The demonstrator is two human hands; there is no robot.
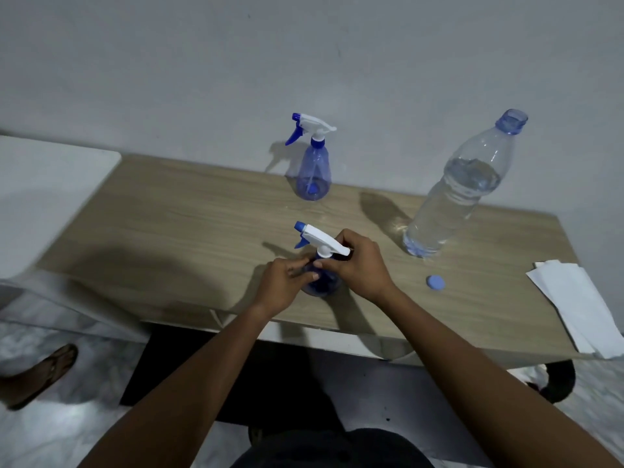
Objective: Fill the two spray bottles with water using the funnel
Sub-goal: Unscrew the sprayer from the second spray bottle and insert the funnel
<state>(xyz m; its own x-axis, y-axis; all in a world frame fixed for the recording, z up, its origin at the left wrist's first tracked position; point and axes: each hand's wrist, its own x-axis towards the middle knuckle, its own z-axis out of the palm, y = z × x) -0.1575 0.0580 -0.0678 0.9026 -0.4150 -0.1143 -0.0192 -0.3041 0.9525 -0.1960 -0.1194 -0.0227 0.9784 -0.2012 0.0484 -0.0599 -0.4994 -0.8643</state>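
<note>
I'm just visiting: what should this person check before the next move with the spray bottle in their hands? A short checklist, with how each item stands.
1. Near blue plastic spray bottle steadied: ok, left hand grips it.
2. White trigger head unscrewed: cannot tell; right hand holds it.
3. Large clear plastic water bottle open, upright, holding water: ok; round blue cap lies on the wooden table.
4. Funnel at hand: not ok, none in view.
5. Far blue plastic spray bottle opened: not ok, head on.
6. Folded white paper for spills: ok.
</note>
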